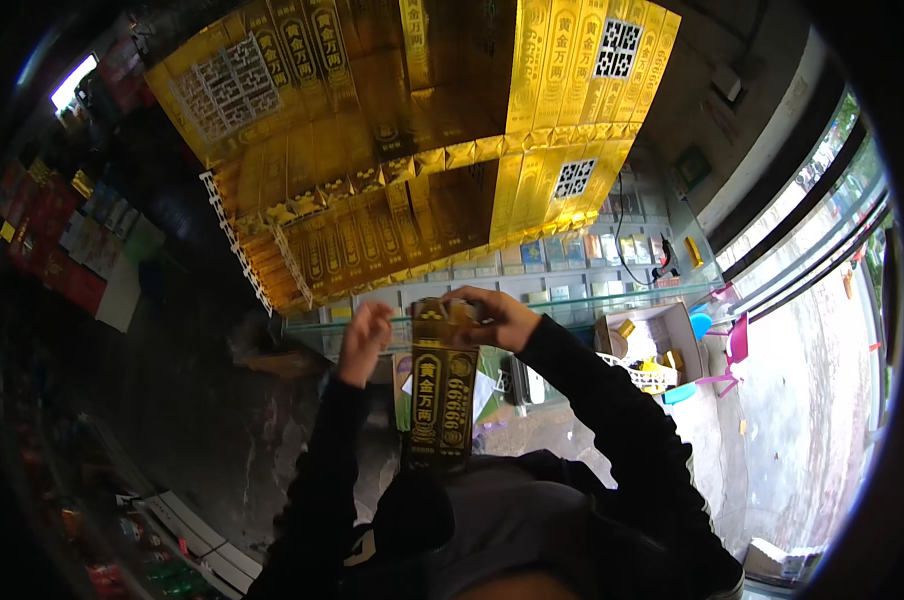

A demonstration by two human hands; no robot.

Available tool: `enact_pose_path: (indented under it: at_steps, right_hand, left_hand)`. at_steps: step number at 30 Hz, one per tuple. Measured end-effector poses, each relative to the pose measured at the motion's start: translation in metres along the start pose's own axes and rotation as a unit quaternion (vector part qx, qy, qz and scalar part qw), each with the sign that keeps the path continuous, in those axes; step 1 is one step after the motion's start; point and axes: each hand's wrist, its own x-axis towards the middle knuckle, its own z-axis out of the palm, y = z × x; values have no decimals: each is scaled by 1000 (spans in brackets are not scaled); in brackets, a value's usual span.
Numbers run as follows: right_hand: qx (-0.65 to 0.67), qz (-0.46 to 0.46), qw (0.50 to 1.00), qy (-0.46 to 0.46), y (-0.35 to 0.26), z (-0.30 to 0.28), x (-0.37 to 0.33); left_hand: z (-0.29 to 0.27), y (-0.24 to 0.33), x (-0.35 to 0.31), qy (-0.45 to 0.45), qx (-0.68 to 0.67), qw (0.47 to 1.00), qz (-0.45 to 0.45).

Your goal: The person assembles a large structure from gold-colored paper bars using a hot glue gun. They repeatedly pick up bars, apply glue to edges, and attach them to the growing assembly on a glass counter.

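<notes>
I hold a long gold and black box (440,390) upright in front of my chest. My right hand (497,317) grips its top end. My left hand (364,340) is closed beside the upper left corner of the box, touching its top flap. Both arms are in black sleeves. Above the box rises a large stack of similar gold boxes (412,150), piled in stepped rows on a glass counter (572,300).
The glass counter holds small packs on shelves inside. Red and coloured packets (62,240) hang on the left. An open cardboard box (652,340), a white basket (652,378) and pink chairs (732,345) stand on the right, by a glass shopfront.
</notes>
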Motion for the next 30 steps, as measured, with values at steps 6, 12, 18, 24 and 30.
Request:
enact_pose_path:
  at_steps: [6,12,18,24,30]
  right_hand:
    - [175,2,979,109,46,-19,-15]
    - [213,112,955,172,85,49,-21]
    - [120,144,981,50,95,60,-36]
    - [-1,158,987,9,110,70,-36]
    - [149,239,948,146,124,70,-58]
  left_hand:
    - [28,-5,-61,59,-123,974,-183]
    - [70,-34,-71,-22,-16,991,-128]
    - [60,-54,-62,118,-67,982,-134]
    - [49,-54,-42,104,-109,966,-208]
    - [50,-63,-69,1,19,931,-365]
